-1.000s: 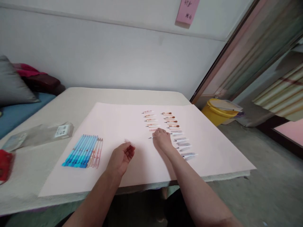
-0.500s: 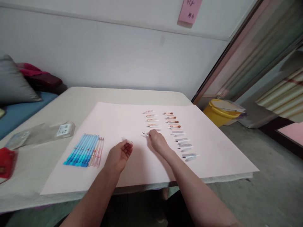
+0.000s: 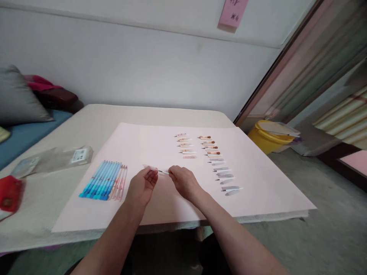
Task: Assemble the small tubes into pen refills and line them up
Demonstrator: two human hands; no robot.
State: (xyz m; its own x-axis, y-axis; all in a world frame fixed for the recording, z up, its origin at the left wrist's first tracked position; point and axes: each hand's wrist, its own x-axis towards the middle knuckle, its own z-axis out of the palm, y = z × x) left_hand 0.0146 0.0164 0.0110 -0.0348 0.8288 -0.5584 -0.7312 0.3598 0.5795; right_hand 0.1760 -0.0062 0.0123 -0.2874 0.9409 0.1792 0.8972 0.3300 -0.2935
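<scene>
My left hand (image 3: 142, 186) pinches a small clear pen cap (image 3: 149, 167) above the pale pink paper sheet (image 3: 160, 198). My right hand (image 3: 183, 181) pinches a thin pen refill (image 3: 163, 172) whose dark tip points left at the cap, almost touching it. Both hands meet over the middle of the sheet. To the left lies a row of several blue pens (image 3: 100, 179) with a few pink ones beside them. Behind my right hand lie two columns of small pen parts: pink-tipped pieces (image 3: 185, 146) and brown and grey pieces (image 3: 218, 163).
A clear plastic package (image 3: 54, 158) lies on the beige table (image 3: 37, 206) at the left, with a red object (image 3: 10, 193) near the left edge. A yellow bucket (image 3: 265, 137) stands on the floor to the right. Cushions (image 3: 17, 99) sit at the far left.
My right hand lifted a refill from the near end of the pink column and carried it left to the cap in my left hand. The camera tilted slightly.
</scene>
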